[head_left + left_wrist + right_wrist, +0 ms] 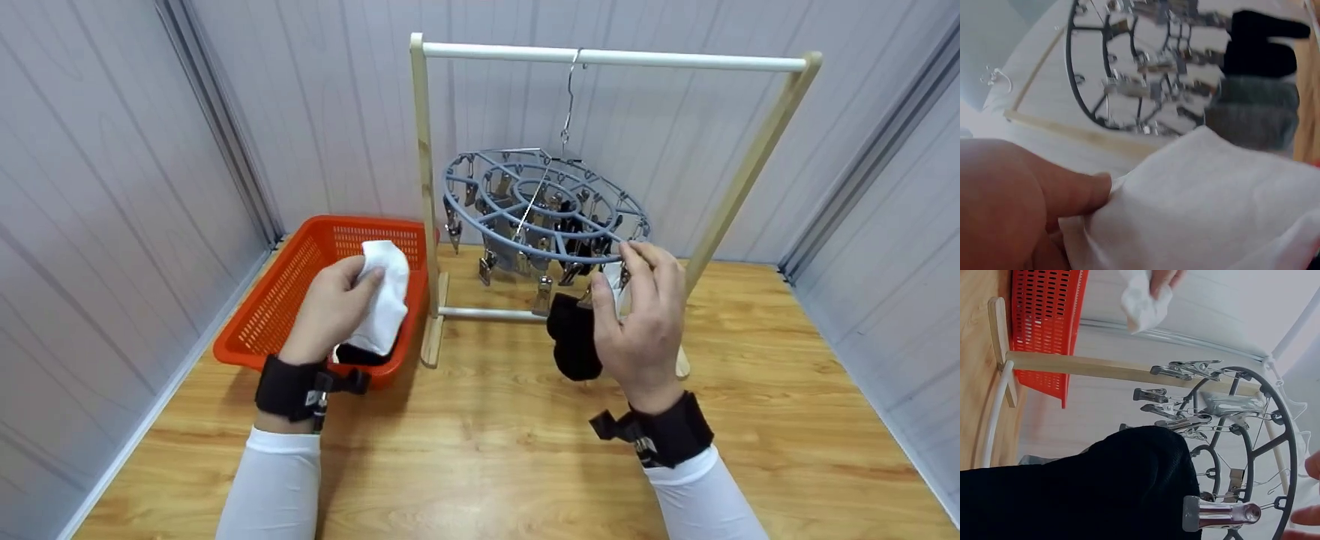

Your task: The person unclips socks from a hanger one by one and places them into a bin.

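My left hand (337, 304) pinches a white sock (386, 300) between thumb and fingers, held above the orange basket. The left wrist view shows the thumb lying along the edge of the cloth. My right hand (649, 322) has its fingertips at the near right rim of a round grey clip hanger (480, 225), which tilts down to the right. Beside that hand hangs a black sock (574, 345); a metal clip (1224, 514) grips it in the right wrist view. Grey socks (1252, 118) and further black socks (1261, 56) hang from other clips.
A wooden stand with a white top bar (675, 61) carries the hanger by its hook (571, 82). The orange basket (255, 319) stands left of the stand, with dark cloth at its near end. Pale panel walls enclose the wooden table (480, 465).
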`<state>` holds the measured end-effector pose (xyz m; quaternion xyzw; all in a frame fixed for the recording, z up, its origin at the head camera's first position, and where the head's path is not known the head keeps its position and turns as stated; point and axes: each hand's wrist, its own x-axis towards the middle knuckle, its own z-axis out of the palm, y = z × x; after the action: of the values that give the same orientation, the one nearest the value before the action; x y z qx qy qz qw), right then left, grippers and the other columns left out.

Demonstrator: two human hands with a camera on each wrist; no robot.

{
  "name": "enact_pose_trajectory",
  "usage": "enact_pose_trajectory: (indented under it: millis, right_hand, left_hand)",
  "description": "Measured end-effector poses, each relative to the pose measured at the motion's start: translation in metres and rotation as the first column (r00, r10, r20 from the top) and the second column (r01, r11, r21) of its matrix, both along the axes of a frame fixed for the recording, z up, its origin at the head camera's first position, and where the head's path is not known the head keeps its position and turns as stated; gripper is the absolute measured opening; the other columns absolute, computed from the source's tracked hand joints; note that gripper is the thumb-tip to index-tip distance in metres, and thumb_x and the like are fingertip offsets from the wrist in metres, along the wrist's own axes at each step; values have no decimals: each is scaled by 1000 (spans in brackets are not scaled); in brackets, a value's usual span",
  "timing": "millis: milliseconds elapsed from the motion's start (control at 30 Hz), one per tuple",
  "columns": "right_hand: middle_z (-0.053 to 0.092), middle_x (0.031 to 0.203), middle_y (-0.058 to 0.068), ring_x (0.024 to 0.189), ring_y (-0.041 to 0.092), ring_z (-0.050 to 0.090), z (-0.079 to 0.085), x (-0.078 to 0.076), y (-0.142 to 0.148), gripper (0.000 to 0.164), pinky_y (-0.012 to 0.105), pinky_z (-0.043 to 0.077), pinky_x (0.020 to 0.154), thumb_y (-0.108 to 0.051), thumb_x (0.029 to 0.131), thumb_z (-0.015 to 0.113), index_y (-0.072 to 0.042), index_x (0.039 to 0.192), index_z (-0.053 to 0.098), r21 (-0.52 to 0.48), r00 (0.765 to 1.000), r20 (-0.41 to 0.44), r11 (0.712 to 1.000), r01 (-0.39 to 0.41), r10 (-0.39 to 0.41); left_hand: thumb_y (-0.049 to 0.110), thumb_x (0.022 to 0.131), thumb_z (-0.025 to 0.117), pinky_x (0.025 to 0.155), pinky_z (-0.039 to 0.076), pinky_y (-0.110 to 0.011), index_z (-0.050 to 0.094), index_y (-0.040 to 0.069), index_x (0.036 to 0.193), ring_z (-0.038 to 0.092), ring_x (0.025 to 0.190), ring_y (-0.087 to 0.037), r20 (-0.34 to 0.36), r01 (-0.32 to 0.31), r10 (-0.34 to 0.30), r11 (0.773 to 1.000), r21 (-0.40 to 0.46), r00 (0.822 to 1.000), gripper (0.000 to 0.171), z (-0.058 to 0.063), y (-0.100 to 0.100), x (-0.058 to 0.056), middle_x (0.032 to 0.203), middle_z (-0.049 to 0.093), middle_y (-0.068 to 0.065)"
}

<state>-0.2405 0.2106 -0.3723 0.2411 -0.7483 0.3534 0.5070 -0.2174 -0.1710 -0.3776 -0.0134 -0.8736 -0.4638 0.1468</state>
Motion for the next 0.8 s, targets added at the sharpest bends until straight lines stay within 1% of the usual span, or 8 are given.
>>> enact_pose_trajectory:
  millis: [133, 233, 333, 433, 533, 633, 700, 800]
  right_hand:
    - [62, 140, 31, 135, 45, 55, -2, -1, 1, 51, 54, 39, 121, -28, 107, 68, 11, 141, 67, 24, 999, 38, 1000, 16, -17]
    - [61, 142, 32, 136, 45, 55, -2, -1, 1, 53, 55, 39, 121, -28, 108, 68, 11, 143, 65, 33, 998, 55, 999, 19, -21]
    - [61, 142, 32, 137, 45, 55, -3, 0, 0, 53, 55, 39, 121, -28, 107, 69, 11, 144, 65, 37, 998, 65, 999, 11, -14]
    - [61, 142, 31, 137, 45, 55, -3, 0, 0, 52, 55, 39, 120, -27, 107, 70, 11, 143, 65, 40, 998, 69, 999, 4, -7]
    - [62, 142, 30, 136, 45, 56, -3, 1, 0, 50, 55, 39, 120, -25, 107, 70, 10, 143, 66, 40, 997, 76, 999, -6, 3]
    - [63, 142, 29, 136, 45, 56, -3, 1, 0, 50, 56, 39, 119, -23, 106, 71, 10, 143, 66, 40, 997, 81, 999, -16, 13]
    - [63, 141, 29, 136, 46, 56, -3, 2, 1, 49, 56, 39, 119, -22, 106, 71, 10, 143, 67, 42, 996, 82, 999, -20, 17]
    - [63, 140, 30, 135, 46, 56, -3, 3, 1, 48, 57, 40, 119, -20, 106, 71, 10, 143, 67, 49, 997, 77, 999, -22, 19]
  left_hand:
    - [25, 118, 55, 69, 42, -37, 52, 8, 94, 51, 78, -26, 23, -55, 58, 993, -106, 998, 30, -3, -12, -5, 84, 46, -9]
    - [22, 119, 52, 74, 40, -42, 55, 7, 99, 51, 83, -29, 51, -63, 73, 984, -167, 996, 25, -6, -16, -8, 88, 49, -11]
    - [21, 119, 51, 77, 41, -43, 57, 6, 103, 54, 88, -31, 92, -27, 44, 983, -180, 995, 22, -9, -15, -10, 93, 53, -13]
    - [18, 118, 50, 83, 45, -46, 62, 3, 113, 57, 95, -33, 126, 22, 1, 984, -174, 992, 20, -13, -12, -12, 102, 60, -18]
    - [15, 118, 49, 94, 49, -53, 64, -1, 136, 62, 107, -37, 150, 35, -7, 982, -185, 989, 29, -16, -13, -15, 121, 68, -24]
    - [15, 117, 47, 106, 50, -60, 54, -4, 157, 64, 123, -43, 181, -5, 48, 973, -231, 982, 44, -16, -17, -15, 143, 66, -28]
    - [16, 117, 45, 110, 49, -64, 48, -6, 161, 62, 130, -48, 200, -39, 94, 964, -263, 975, 49, -15, -19, -14, 149, 62, -32]
    - [18, 118, 44, 114, 45, -67, 45, -9, 162, 55, 140, -52, 200, -78, 138, 956, -282, 970, 52, -12, -19, -12, 154, 56, -35]
